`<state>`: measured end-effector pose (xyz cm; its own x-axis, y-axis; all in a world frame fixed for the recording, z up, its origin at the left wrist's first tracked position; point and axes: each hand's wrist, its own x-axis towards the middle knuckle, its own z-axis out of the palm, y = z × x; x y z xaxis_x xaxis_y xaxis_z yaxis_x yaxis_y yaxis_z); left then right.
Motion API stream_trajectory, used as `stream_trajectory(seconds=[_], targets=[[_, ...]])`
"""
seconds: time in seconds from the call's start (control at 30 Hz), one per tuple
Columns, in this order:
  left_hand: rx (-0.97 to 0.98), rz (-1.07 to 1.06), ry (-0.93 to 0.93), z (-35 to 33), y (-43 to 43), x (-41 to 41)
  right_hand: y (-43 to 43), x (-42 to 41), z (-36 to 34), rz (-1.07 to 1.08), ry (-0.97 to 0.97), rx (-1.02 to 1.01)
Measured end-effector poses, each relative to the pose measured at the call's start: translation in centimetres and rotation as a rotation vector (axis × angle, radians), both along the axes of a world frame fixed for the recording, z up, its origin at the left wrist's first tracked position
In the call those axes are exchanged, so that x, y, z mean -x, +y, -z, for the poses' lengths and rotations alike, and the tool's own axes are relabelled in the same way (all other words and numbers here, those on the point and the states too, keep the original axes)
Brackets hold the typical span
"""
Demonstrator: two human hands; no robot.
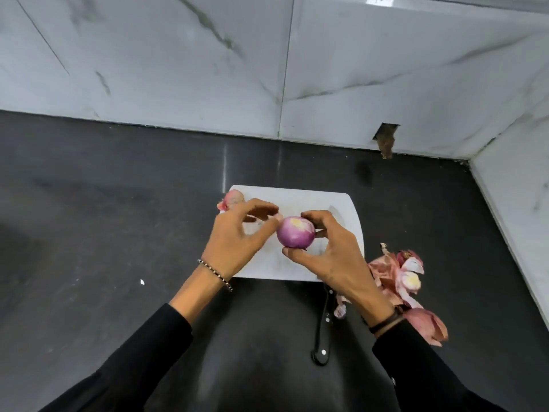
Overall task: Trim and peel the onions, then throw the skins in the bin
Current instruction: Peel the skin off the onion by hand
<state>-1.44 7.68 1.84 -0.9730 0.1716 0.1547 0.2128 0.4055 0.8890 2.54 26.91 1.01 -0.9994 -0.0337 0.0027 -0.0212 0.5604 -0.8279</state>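
One onion (295, 232) sits between fingers (309, 217) of right hand (335, 257).

Kitchen — dark stone counter (118, 203), marble-look wall tiles (178, 69), white chopping board (341, 209), onion skins (398, 278)

The right hand (329, 260) grips a peeled purple onion (296, 237) above the white cutting board (344, 209), with the thumb on its near side and the fingers (315, 217) curled over its far side. The left hand (234, 242) is just beside the onion, fingers curved (a pink scrap shows between thumb and forefinger; whether it is pinched cannot be told). The board lies on a dark counter (118, 203). A pile of skins (398, 278) lies on the counter right of the board. A black-handled knife (322, 337) lies by the board's near edge, blade hidden under the right hand. One loose skin (233, 199) sits at the board's far-left corner.
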Motion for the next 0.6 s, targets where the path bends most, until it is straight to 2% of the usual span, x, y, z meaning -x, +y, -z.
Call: stream_trajectory(seconds=[0.07,0.1,0.2,0.27,0.33,0.47,0.6], targets=[[0.145,-0.117,0.175,0.4,-1.4,0.9,-0.8,1.2,0.1,0.016,0.003,0.007],[0.235,-0.14,0.206,0.7,-2.0,1.5,-1.1,1.8,0.1,0.024,0.004,0.011],[0.454,-0.076,0.055,1.8,-3.4,3.5,-2.3,3.8,0.3,0.045,0.001,0.006],[0.521,-0.015,-0.093,2.8,-3.7,4.4,-2.9,5.1,0.5,0.044,0.002,-0.01],[0.509,-0.002,-0.139,3.7,-3.8,5.1,-3.4,6.1,0.8,0.033,0.003,-0.019],[0.437,-0.063,-0.018,4.6,-3.9,5.8,-3.9,7.5,1.3,0.019,0.013,-0.024],[0.337,-0.14,-0.002,4.0,-4.6,6.0,-4.2,8.3,1.7,0.018,0.003,-0.021]])
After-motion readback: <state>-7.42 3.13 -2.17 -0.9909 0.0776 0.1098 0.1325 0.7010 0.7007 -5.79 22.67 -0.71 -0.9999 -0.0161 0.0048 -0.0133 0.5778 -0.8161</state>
